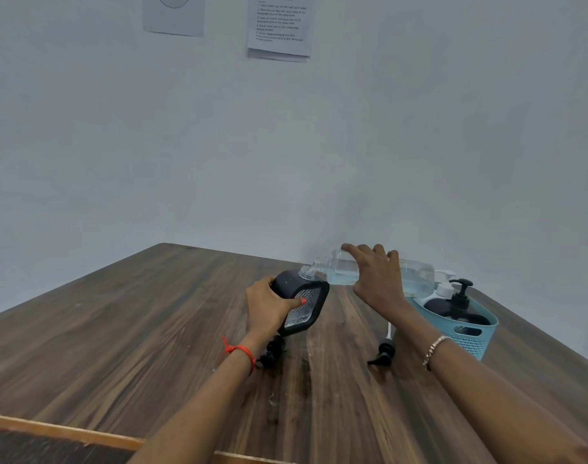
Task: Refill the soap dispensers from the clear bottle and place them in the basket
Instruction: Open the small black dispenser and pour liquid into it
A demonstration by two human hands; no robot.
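Observation:
My left hand (269,306) grips a black soap dispenser (304,301) with a silver label, tilted and with its pump off. My right hand (376,279) holds the clear bottle (416,276) on its side, its open mouth at the dispenser's clear neck (306,272). Bluish liquid lies in the bottle. A light blue basket (466,333) at the right holds a black dispenser (453,308) with a black pump and a white-pumped one (444,279) behind it. Two loose black pumps lie on the table, one (384,351) between my arms, one (272,354) partly hidden under my left wrist.
The wooden table (152,329) stands against a pale wall, its front edge at the bottom left. Printed sheets (279,25) hang on the wall high above.

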